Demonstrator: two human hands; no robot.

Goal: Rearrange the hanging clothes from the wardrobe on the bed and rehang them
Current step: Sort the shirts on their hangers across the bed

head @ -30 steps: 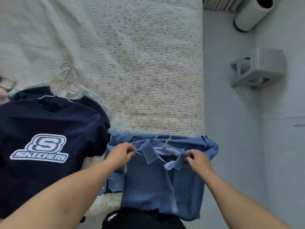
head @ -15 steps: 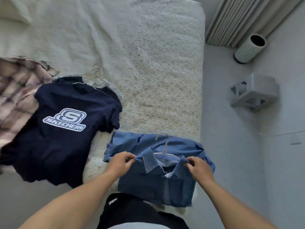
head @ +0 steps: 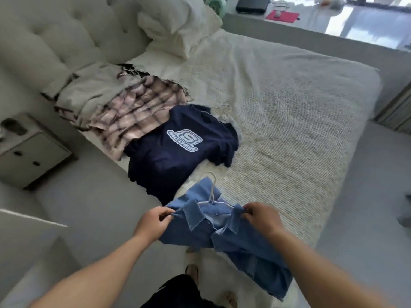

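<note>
At far left, the plaid shirt [head: 133,112] and navy Skechers T-shirt [head: 178,150] lie on the bed [head: 289,130], as they did half a second ago. Nearer, the left hand [head: 153,221] pinches one shoulder of the denim shirt [head: 222,232] and the right hand [head: 262,218] pinches the other. The shirt, flat on the bed's near edge a second ago, now hangs lifted on its white hanger [head: 212,196]. It is probably ready to go back to the wardrobe.

Head-worn camera looks down, close, over the bed [head: 289,121].
</note>
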